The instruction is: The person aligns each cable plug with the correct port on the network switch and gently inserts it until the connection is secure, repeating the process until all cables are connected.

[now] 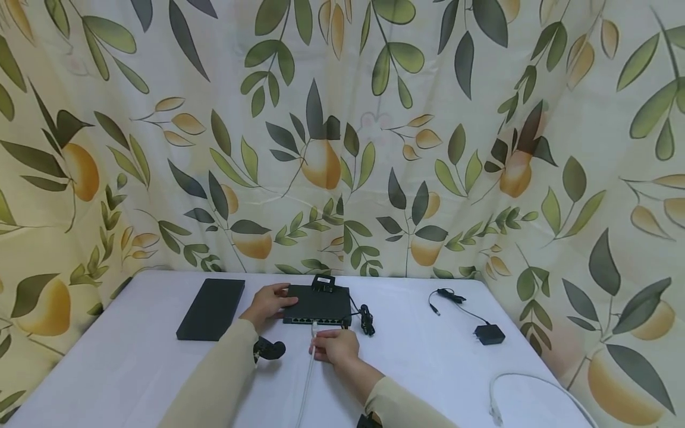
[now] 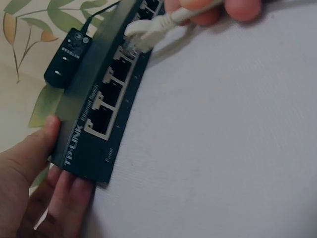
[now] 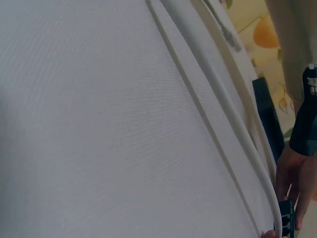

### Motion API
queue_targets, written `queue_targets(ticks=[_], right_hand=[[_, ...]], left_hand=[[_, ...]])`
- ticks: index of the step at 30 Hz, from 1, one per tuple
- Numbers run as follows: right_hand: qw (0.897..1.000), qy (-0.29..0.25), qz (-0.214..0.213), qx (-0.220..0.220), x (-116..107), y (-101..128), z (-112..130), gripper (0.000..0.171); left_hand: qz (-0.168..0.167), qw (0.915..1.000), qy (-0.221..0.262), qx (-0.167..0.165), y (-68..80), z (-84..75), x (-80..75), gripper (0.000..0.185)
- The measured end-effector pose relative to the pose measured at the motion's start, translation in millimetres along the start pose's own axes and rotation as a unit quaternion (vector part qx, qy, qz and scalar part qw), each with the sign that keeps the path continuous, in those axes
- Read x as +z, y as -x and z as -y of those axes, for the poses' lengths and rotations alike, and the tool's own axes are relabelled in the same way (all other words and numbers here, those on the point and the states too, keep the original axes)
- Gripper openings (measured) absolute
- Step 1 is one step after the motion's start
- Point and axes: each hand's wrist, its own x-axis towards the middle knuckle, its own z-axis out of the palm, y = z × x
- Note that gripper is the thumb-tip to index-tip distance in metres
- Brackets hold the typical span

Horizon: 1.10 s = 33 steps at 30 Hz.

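A black TP-LINK Ethernet switch (image 1: 313,304) lies on the white table, its row of ports facing the person. My left hand (image 1: 269,305) grips its left end, thumb on top and fingers underneath, as the left wrist view shows. With its fingertips, my right hand (image 1: 338,346) pinches a white network cable (image 1: 305,383) just behind the plug. The clear plug (image 2: 132,48) is at one of the middle ports; how deep it sits I cannot tell. In the right wrist view the cable (image 3: 233,106) curves across, and most of the right hand is out of frame.
A black power adapter (image 1: 323,283) rests on the switch's back edge, its bundled cord (image 1: 366,321) at the right. Left is a flat black box (image 1: 211,309). Farther right lie another adapter (image 1: 489,334) with cord and a second white cable (image 1: 535,377). A patterned curtain (image 1: 342,148) hangs behind.
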Motion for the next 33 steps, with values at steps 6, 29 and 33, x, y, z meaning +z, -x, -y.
queue_targets(ticks=[6,29,33], right_hand=[[1.000,0.001,-0.015,-0.006,6,-3,-1,0.017],[0.998,-0.008,-0.056,-0.005,9,-9,-3,0.009],[0.998,0.002,-0.054,-0.008,10,-11,-4,0.009]], left_hand=[[0.007,0.9999,0.001,0.010,2.4,1.4,-0.7,0.062],[0.032,0.9977,-0.032,0.050,9.2,-3.0,-4.2,0.063],[0.029,0.9986,-0.029,0.033,8.4,-1.6,-3.9,0.061]])
